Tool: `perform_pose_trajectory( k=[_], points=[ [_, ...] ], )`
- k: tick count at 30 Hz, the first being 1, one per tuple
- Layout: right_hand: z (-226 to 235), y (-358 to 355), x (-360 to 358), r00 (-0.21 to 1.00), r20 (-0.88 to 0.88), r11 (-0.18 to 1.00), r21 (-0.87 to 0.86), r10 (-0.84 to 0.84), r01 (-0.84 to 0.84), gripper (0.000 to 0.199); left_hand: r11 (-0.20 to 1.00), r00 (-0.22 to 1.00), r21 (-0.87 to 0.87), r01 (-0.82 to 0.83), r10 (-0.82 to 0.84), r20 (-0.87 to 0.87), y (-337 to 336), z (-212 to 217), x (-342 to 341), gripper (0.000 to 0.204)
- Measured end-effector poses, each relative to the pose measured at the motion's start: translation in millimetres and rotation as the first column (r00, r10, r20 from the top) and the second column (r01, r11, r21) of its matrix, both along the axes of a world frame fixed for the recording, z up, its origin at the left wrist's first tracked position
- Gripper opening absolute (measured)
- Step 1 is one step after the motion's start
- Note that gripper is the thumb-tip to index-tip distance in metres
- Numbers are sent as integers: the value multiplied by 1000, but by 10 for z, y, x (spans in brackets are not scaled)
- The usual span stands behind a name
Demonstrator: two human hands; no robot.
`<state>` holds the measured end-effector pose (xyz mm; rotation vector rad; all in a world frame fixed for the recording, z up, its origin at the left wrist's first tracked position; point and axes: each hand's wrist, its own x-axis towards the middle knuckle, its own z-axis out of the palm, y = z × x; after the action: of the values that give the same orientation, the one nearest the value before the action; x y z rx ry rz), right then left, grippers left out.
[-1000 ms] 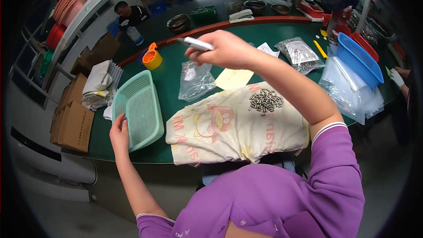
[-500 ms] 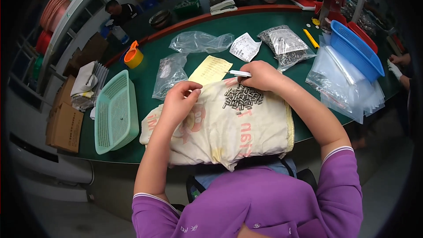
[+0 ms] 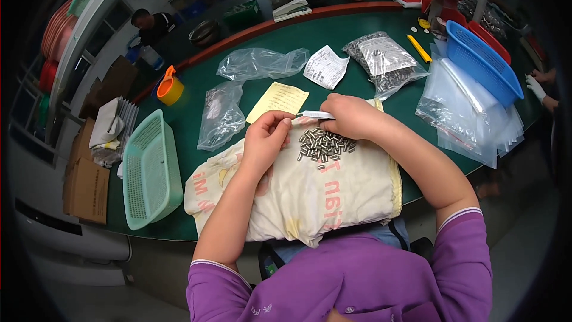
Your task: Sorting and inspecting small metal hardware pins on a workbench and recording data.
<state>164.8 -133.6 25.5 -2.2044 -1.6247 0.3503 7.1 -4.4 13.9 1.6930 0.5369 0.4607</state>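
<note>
My right hand grips a slim white-handled tool whose exact kind does not show; its end points left. Close to that end, my left hand is closed in a pinch, with the fingertips together; whatever they hold is too small to make out. Below my right hand lies a heap of small shiny metal cylinders. The heap rests on a cream cloth with faded red print, spread over the near edge of the table. Just beyond my hands is a yellow handwritten paper slip.
On the green table lie clear plastic bags, a white printed slip, a filled bag of metal parts and a yellow cutter. A green basket stands left, a blue basket right. Another person's gloved hand shows far right.
My left hand has moved right, toward the end of the white tool, and its fingers have closed into a pinch. The tool has moved slightly lower in view with my right hand.
</note>
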Motion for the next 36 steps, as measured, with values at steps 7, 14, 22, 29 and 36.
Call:
perform_pose_trajectory(
  k=[7, 14, 22, 29, 36],
  points=[
    [20, -7, 66, 957, -290, 999, 48, 9, 5, 18, 999, 999, 1, -40, 40, -36, 88, -45, -44, 12],
    [130, -17, -36, 956, -288, 997, -68, -63, 45, 17, 1000, 998, 14, -8, 9, -56, 41, -42, -61, 12],
    [59, -7, -56, 983, -179, 999, -38, -34, 28, 17, 992, 998, 116, 49, -45, -37, -22, -64, -76, 12],
    [281, -159, -226, 973, -138, 916, 384, 184, -118, 24, 879, 971, -414, 237, -231, 66, -129, 97, -129, 20],
    [173, -140, -268, 957, -33, 846, 478, 289, -238, 24, 806, 961, -540, 244, -276, 22, -128, 125, -140, 21]
  ],
)
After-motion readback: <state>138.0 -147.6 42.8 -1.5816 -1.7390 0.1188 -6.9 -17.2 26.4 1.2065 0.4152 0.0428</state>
